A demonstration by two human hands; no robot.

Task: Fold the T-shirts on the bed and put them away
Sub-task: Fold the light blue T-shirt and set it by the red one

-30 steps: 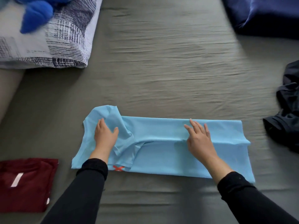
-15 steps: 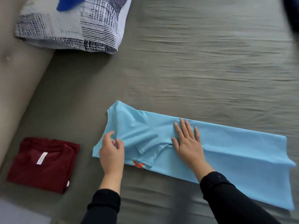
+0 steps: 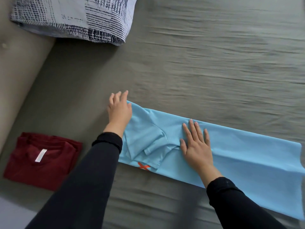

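The light blue T-shirt lies on the bed as a long narrow strip under both hands. The right hand presses flat on it, fingers straight, grasping nothing. The left hand rests at the collar end, fingers relaxed and reaching past the edge. The fabric looks thin, limp and light, so it will likely sag and slide; taking the collar-end corners seems best. A folded maroon T-shirt sits left of the left hand.

Long black sleeves, bare hands
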